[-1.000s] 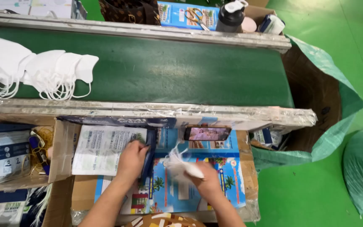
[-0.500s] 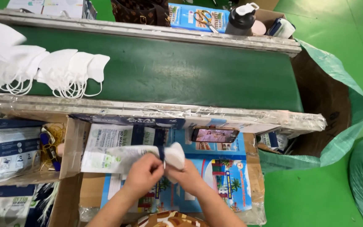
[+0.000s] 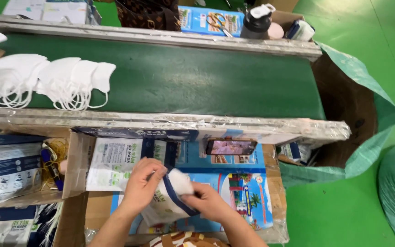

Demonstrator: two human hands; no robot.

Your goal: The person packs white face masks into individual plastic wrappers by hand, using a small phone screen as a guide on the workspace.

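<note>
My left hand [image 3: 143, 184] pinches the mouth of a printed pouch [image 3: 163, 206]. My right hand [image 3: 205, 201] pushes a folded white mask [image 3: 179, 177] into that mouth, so both grips are closed, left on the pouch, right on the mask.

The pair sits low and centre in view, over the blue printed sheet [image 3: 248, 192] on the worktop, just below the phone [image 3: 231, 147].

The pouch's long axis runs from about 7 o'clock to 1 o'clock, with its open end toward 1 o'clock. The mask stands partly out of that end (how deep it sits I cannot tell).

To do this well, I judge: hold the mouth spread wide, feed the mask along the pouch axis, and tuck the ear loops in first so they do not snag the edge.

More masks [image 3: 51, 82] lie on the green belt [image 3: 197, 77] at 10 o'clock, well apart.
</note>
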